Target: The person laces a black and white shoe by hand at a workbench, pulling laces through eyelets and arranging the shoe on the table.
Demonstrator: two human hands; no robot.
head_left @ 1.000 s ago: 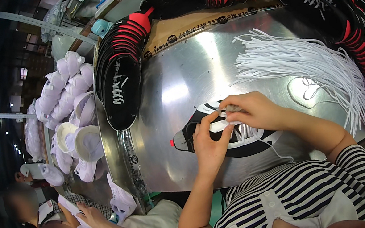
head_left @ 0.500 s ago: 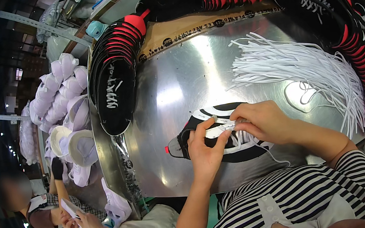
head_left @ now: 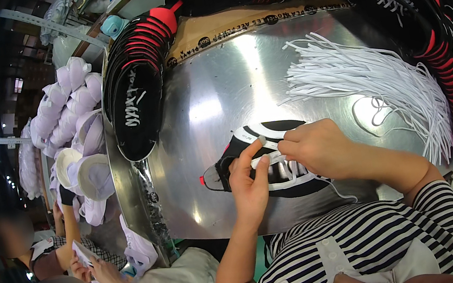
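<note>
A black and white shoe upper (head_left: 290, 191) lies on the metal table in front of me, its red-tabbed end toward the left. My left hand (head_left: 249, 180) grips it near that end, thumb and forefinger bent over the white eyelet strip. Beside it, the fingers of my right hand (head_left: 318, 149) are pinched at the lacing edge on a white shoelace, mostly hidden by the fingers. The lace's loose end (head_left: 341, 192) trails off the upper to the right. White lace strands cross the opening between the eyelet rows.
A bundle of white laces (head_left: 364, 75) lies on the metal table (head_left: 206, 127) at the right. Nested black and red uppers (head_left: 141, 107) line its left, far and right sides. Pale shoe uppers (head_left: 93, 177) are heaped at the left, near two people; one person's hands (head_left: 99, 271) hold a white piece.
My left thumb has drawn back from the right fingertips. My right hand has shifted slightly left over the eyelets. The whole view has tilted a little.
</note>
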